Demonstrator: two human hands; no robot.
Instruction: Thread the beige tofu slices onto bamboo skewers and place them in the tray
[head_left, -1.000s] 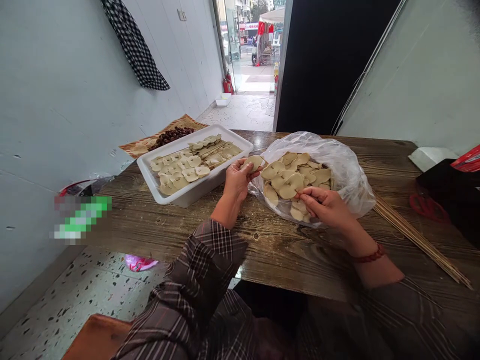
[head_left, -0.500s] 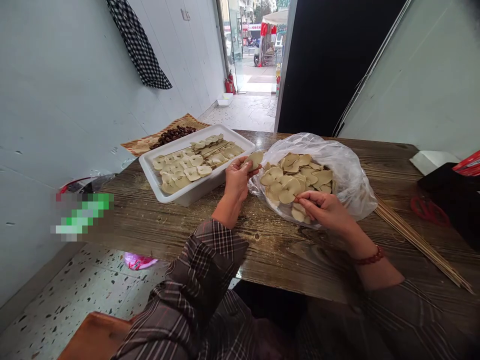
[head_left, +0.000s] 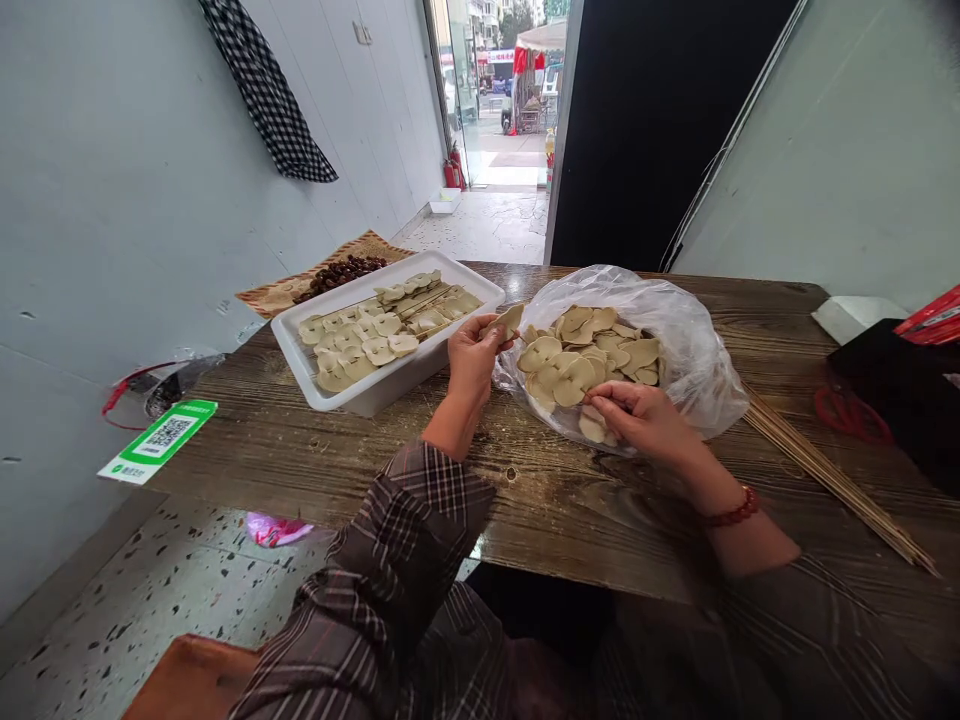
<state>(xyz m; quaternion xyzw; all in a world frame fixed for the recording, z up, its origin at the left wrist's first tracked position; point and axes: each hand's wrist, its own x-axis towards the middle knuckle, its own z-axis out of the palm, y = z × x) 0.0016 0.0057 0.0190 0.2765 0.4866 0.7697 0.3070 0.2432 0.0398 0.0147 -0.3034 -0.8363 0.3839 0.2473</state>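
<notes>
My left hand (head_left: 472,355) pinches a thin beige disc (head_left: 508,320) between the white tray and the plastic bag. Over the front of the bag, my right hand (head_left: 637,415) is closed on the end of a thin stick, which is mostly hidden by discs. Two or more beige discs (head_left: 574,378) sit by its fingertips, above a heap of loose discs (head_left: 619,350) in the clear plastic bag (head_left: 694,350). The white tray (head_left: 319,398) to the left holds rows of skewered discs (head_left: 367,335).
Dark red pieces (head_left: 341,272) lie on patterned paper behind the tray. Bare sticks (head_left: 840,475), red scissors (head_left: 853,415) and a black box (head_left: 896,390) are at the right. A green QR card (head_left: 166,437) lies at the wooden table's (head_left: 420,480) left edge.
The disc in my left hand has tilted and now shows more edge-on. My right hand has barely moved. The whole view has shifted slightly.
</notes>
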